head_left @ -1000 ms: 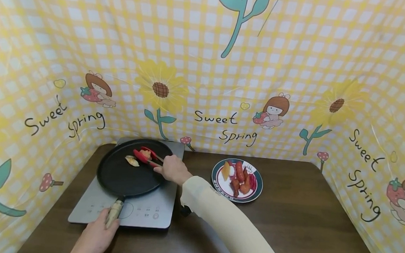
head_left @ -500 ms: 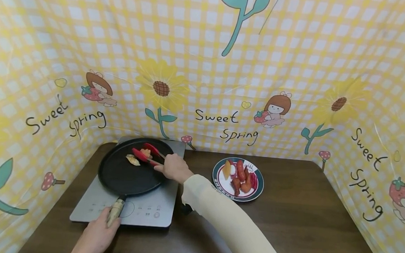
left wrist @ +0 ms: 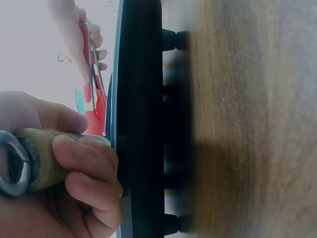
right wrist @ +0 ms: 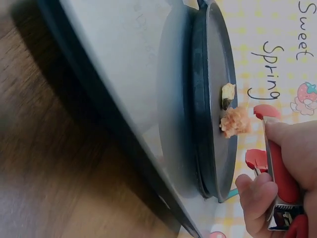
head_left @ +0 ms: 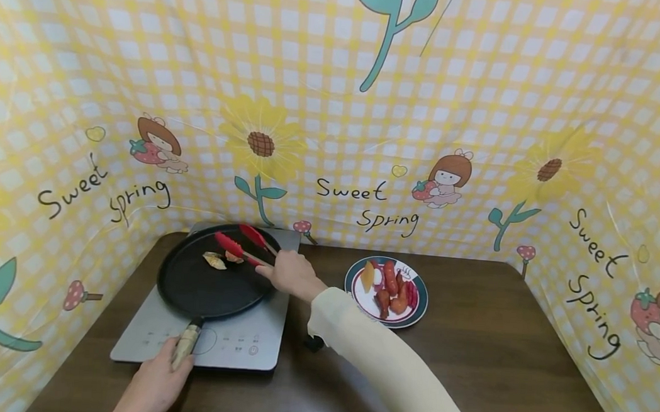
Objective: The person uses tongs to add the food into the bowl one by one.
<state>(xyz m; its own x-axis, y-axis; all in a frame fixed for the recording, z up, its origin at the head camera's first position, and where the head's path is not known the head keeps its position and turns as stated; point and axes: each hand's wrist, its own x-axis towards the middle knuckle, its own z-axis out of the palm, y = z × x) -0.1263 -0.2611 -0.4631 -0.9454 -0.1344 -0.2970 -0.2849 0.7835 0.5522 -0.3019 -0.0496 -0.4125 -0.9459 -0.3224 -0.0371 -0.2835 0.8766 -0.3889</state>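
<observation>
Left hand (head_left: pixel 155 378) clasps the beige handle (head_left: pixel 186 346) of the round black pan (head_left: pixel 211 293). On the pan lie a yellowish food piece (head_left: pixel 214 261) and crumbly pink lump (right wrist: pixel 236 122); over it, the right hand (head_left: pixel 295 273) grips parted red-tipped metal tongs (head_left: pixel 229 244), seemingly placing food; next calls for lifting clear.

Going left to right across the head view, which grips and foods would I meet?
Left grip, pale brown-flecked food piece, pinkish crumbly lump, right grip, yellow wedge, red sausage, deep-pink strips. The last three lie on the plate. Left out for overlap: red tongs, frying pan, other plate foods.
</observation>
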